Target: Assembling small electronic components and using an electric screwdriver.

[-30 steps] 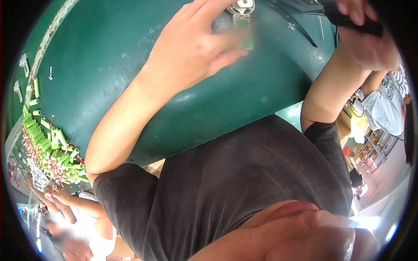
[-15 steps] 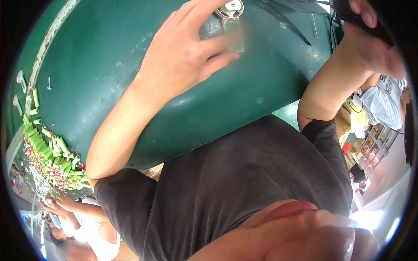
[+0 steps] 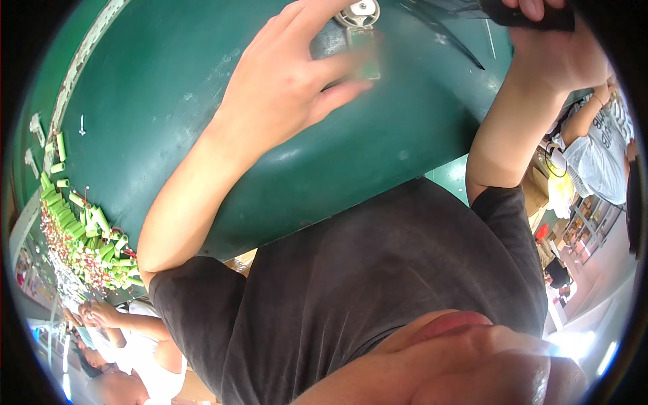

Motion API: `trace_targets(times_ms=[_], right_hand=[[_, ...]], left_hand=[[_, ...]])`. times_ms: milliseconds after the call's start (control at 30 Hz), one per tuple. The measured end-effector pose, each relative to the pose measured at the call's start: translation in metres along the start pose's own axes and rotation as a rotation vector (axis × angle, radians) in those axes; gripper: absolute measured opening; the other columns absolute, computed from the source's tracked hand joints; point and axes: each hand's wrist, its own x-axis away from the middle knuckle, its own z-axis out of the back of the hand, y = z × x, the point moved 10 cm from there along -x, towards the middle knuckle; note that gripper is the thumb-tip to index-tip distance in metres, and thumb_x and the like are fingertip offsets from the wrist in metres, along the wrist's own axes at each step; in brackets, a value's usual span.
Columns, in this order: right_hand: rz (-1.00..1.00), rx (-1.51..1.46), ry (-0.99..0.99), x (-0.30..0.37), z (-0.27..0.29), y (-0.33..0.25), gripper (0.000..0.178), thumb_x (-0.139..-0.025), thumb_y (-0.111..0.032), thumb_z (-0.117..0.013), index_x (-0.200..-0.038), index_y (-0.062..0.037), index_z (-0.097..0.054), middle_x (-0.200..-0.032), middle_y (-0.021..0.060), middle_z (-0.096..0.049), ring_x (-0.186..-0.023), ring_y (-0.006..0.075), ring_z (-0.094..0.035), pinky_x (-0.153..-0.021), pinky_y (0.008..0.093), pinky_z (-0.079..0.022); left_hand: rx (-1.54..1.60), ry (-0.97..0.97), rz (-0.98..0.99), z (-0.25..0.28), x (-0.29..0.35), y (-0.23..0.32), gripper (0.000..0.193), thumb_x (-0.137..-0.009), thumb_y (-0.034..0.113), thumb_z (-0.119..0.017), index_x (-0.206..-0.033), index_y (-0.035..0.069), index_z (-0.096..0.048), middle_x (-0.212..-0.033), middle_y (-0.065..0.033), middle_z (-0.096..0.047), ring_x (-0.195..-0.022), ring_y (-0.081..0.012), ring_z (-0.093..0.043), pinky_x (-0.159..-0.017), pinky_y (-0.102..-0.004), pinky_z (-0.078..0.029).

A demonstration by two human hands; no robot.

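My left hand (image 3: 280, 84) rests at the far middle of the green table (image 3: 324, 175), palm down. Its thumb and forefinger close in around a clear rectangular piece (image 3: 370, 70), joined to a pale round wheel-like part (image 3: 363, 8). A blur smears the fingertips there, and the other fingers run past the top edge. At the far right, my raised right hand (image 3: 560, 57) grips a dark, blocky object (image 3: 533, 19); its fingers curl over the top, and its kind does not show. Thin black rods or wires (image 3: 459, 50) lie between the hands.
Green cylinders with thin wires (image 3: 88, 236) lie heaped along the left table edge, near a pale edge strip (image 3: 64, 84). A small screw-like piece (image 3: 82, 125) lies apart. One person in white (image 3: 155, 358) works at lower left; another in grey (image 3: 597, 152) is at right.
My right hand has moved left with the dark object, and its wrist has turned. My left hand and the piece under it stay in place. The view has shifted slightly.
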Motion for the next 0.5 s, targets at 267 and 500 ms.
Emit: trace_targets(times_ms=[267,500], right_hand=[[0.086,-0.205,-0.132,0.015,-0.041,0.005,0.032,-0.106,-0.025,-0.044,-0.077,-0.0131,-0.046,-0.064,-0.003,-0.042,-0.05,0.0104,-0.042,-0.055,0.026,-0.043],[0.176,-0.346,-0.332,0.024,-0.059,0.015,0.03,-0.107,-0.025,-0.044,-0.08,-0.0117,-0.047,-0.069,-0.0027,-0.042,-0.052,0.0122,-0.045,-0.056,0.0282,-0.045]], left_hand=[[0.057,0.528,-0.37,-0.006,0.03,-0.007,0.027,-0.076,0.014,-0.083,-0.098,0.001,-0.075,-0.142,-0.0258,-0.052,-0.127,-0.0412,-0.056,-0.106,-0.0459,-0.048],[0.039,0.41,-0.267,-0.007,0.028,-0.006,0.027,-0.076,0.014,-0.082,-0.099,0.001,-0.076,-0.145,-0.0252,-0.049,-0.129,-0.0406,-0.055,-0.107,-0.0445,-0.047]])
